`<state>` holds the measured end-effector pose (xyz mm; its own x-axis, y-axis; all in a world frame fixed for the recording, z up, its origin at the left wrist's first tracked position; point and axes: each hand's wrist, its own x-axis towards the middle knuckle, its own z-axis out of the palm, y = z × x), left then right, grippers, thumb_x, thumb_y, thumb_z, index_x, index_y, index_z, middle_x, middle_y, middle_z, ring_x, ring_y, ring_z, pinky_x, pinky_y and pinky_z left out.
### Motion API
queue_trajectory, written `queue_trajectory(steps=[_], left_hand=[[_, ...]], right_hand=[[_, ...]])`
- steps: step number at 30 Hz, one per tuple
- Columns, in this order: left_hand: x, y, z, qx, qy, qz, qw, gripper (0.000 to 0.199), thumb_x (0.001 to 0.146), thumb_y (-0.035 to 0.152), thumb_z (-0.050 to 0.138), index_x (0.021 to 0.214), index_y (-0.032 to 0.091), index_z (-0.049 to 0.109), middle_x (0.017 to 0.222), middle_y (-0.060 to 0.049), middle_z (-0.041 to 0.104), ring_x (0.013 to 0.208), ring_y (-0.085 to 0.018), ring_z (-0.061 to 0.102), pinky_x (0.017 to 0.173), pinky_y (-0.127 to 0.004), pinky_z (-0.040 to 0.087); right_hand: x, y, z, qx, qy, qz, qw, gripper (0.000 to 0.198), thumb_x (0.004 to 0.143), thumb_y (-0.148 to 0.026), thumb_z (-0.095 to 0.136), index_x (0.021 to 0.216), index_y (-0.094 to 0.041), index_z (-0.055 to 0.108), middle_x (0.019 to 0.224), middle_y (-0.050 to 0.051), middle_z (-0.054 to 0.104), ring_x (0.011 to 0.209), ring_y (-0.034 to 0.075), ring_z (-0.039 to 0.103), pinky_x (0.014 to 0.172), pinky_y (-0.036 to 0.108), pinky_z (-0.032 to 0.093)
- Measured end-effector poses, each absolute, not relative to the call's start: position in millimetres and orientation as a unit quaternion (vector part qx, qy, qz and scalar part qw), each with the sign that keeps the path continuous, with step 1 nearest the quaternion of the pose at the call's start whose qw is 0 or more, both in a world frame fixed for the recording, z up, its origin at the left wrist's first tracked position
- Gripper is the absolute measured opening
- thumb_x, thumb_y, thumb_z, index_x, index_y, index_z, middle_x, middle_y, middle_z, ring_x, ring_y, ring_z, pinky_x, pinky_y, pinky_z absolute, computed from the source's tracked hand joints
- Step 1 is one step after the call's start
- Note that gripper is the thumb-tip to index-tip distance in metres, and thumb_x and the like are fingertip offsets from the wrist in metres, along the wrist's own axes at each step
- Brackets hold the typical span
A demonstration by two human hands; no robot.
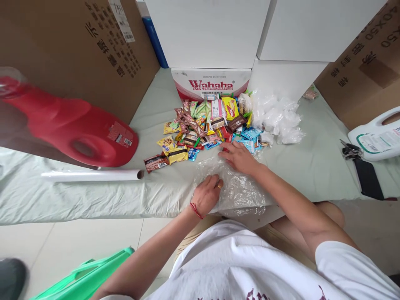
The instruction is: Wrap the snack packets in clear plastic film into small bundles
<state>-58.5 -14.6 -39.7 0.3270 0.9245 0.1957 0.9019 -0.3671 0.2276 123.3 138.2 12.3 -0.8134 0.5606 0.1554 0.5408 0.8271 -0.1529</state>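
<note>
A crinkled sheet of clear plastic film (242, 189) lies at the front of the cloth-covered surface, partly hanging over its edge. My left hand (205, 195) is on the film's left side, its fingers curled in and closed on it. At the film's far edge, my right hand (240, 158) reaches forward with its fingers apart, close to the near side of a heap of snacks. That heap of small wrapped snacks (203, 125) holds brown, yellow, blue and green packets. Several clear plastic bundles (276, 118) are piled to its right.
A white roll (93, 175) and a red jug (78, 129) lie to the left. Behind the snacks stands a Wahaha carton (212, 81) under white boxes. Keys (351, 150), a black phone (368, 179) and a white jug (379, 137) are at right. A green stool (84, 275) stands below left.
</note>
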Motion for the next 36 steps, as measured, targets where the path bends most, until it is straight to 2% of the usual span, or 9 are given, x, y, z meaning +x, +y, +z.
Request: queue_trajectory(steps=[3,6,11,15,19,24,27,32,36], left_hand=[[-59,-22,-40,0.823,0.548,0.136,0.065,0.03,0.095,0.007,0.049,0.112,0.02,0.07,0.126,-0.013,0.067,0.104,-0.024,0.066,0.082,-0.034,0.059],[-59,-33,-37,0.815,0.541,0.18,0.105,0.03,0.095,0.009,0.05,0.116,0.018,0.069,0.13,-0.015,0.067,0.109,-0.025,0.068,0.087,-0.036,0.06],[-56,-24,-9,0.761,0.567,0.292,0.118,0.028,0.097,0.013,0.049,0.115,0.015,0.07,0.125,-0.014,0.07,0.109,-0.024,0.069,0.093,-0.037,0.058],[-61,22,6,0.759,0.595,0.255,0.077,0.023,0.094,0.013,0.051,0.096,0.017,0.073,0.109,-0.012,0.075,0.105,-0.028,0.066,0.094,-0.043,0.056],[-70,65,-14,0.751,0.632,0.176,0.078,0.031,0.096,0.017,0.05,0.118,0.015,0.073,0.137,-0.015,0.069,0.131,-0.032,0.059,0.109,-0.05,0.048],[-72,73,-42,0.79,0.589,0.147,0.085,0.046,0.105,0.027,0.039,0.147,0.018,0.057,0.161,-0.012,0.051,0.15,-0.029,0.045,0.121,-0.053,0.035],[-74,71,-42,0.797,0.578,0.152,0.088,0.047,0.106,0.029,0.039,0.148,0.021,0.056,0.161,-0.011,0.051,0.15,-0.027,0.045,0.122,-0.052,0.033],[-78,75,-41,0.796,0.572,0.169,0.107,0.044,0.104,0.029,0.044,0.145,0.021,0.06,0.159,-0.01,0.054,0.148,-0.028,0.048,0.121,-0.052,0.034],[-78,77,-39,0.787,0.573,0.188,0.131,0.044,0.105,0.029,0.043,0.143,0.02,0.061,0.157,-0.009,0.055,0.147,-0.028,0.049,0.12,-0.053,0.036]], right_hand=[[107,161,13,-0.272,-0.949,0.135,0.089,0.028,0.099,-0.027,0.059,0.121,-0.022,0.075,0.122,0.01,0.072,0.109,0.028,0.057,0.096,0.04,0.04],[87,175,12,-0.333,-0.92,0.187,0.087,0.023,0.099,-0.023,0.057,0.106,-0.019,0.078,0.103,0.009,0.076,0.096,0.024,0.062,0.091,0.035,0.043],[51,172,10,-0.451,-0.87,0.167,0.108,0.025,0.098,-0.024,0.056,0.113,-0.017,0.075,0.113,0.013,0.074,0.096,0.027,0.066,0.083,0.035,0.046],[53,168,8,-0.41,-0.873,0.192,0.182,0.03,0.097,-0.024,0.054,0.12,-0.018,0.072,0.12,0.011,0.071,0.103,0.025,0.066,0.089,0.035,0.05],[94,190,18,-0.446,-0.85,0.129,0.248,0.031,0.099,-0.022,0.047,0.116,-0.02,0.073,0.113,0.009,0.073,0.107,0.025,0.066,0.096,0.036,0.051],[121,238,45,-0.485,-0.873,-0.019,0.044,0.06,0.093,-0.011,0.047,0.152,-0.024,0.052,0.154,0.011,0.053,0.119,0.031,0.064,0.089,0.038,0.052],[112,250,53,-0.47,-0.878,-0.053,-0.068,0.064,0.097,-0.013,0.044,0.16,-0.022,0.039,0.158,0.018,0.046,0.118,0.032,0.065,0.088,0.04,0.052],[116,231,48,-0.515,-0.844,-0.058,-0.137,0.038,0.101,-0.023,0.045,0.134,-0.014,0.063,0.131,0.022,0.062,0.103,0.032,0.069,0.082,0.038,0.049],[150,203,58,-0.562,-0.824,-0.038,-0.058,0.032,0.1,-0.033,0.051,0.121,-0.018,0.07,0.119,0.015,0.067,0.099,0.03,0.067,0.076,0.035,0.049]])
